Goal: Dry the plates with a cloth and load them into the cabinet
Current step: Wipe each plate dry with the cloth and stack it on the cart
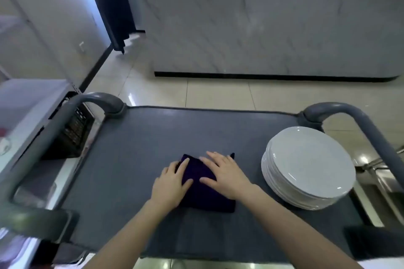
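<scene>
Glossy plates [308, 166], matt cloth [207, 194]

Cloth [205, 190] mid-cart [135, 137] (both hands flat on it), plate stack [306, 166] to its right, counter [262, 28] beyond

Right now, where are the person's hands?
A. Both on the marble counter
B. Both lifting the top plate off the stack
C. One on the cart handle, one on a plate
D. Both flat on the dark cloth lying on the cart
D: the left hand and right hand lie flat on the dark cloth on the cart top; the stack of white plates sits untouched to their right.
</scene>
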Motion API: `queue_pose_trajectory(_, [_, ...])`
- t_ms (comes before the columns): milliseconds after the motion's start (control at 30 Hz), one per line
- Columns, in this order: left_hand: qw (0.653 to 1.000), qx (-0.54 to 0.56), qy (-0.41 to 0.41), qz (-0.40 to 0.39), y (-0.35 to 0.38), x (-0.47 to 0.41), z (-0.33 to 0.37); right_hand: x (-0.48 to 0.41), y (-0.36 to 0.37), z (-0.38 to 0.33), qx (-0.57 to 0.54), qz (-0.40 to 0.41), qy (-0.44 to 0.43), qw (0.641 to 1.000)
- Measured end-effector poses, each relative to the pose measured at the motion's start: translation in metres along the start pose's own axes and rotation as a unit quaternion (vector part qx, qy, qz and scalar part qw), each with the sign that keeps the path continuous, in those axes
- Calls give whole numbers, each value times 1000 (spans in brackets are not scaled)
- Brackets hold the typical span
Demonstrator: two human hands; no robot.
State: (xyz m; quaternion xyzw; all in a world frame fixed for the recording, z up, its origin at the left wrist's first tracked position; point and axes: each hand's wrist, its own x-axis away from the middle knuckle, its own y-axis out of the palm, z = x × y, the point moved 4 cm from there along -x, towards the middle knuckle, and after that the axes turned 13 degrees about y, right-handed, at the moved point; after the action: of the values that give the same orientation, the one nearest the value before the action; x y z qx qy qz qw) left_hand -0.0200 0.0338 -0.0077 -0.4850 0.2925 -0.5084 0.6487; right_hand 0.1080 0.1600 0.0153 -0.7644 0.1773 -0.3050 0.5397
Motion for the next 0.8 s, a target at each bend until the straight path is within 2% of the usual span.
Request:
queue_pose_trajectory(67, [1000, 6, -13, -12, 9, 6, 1, 7, 18, -6, 3, -43, -20, 999])
queue_pose_trajectory(167, [1000, 23, 13, -13, 22, 19, 1, 22, 48, -7, 27, -86, -31, 995])
queue_pose_trajectory(333, [995, 33, 83, -46, 27, 27, -12, 26, 65, -5, 77, -51, -44, 995])
queue_pose_trajectory(633, [990, 39, 132, 23, 19, -2, -8, 10, 62, -2, 41, -21, 0, 999])
queue_pose_trajectory(733, [991, 23, 130, 3, 14, -8, -9, 10, 59, -3, 21, -29, 7, 999])
queue_pose_trajectory(800, [992, -7, 121, -37, 9, -9, -9, 14, 52, -1, 5, -35, 4, 999])
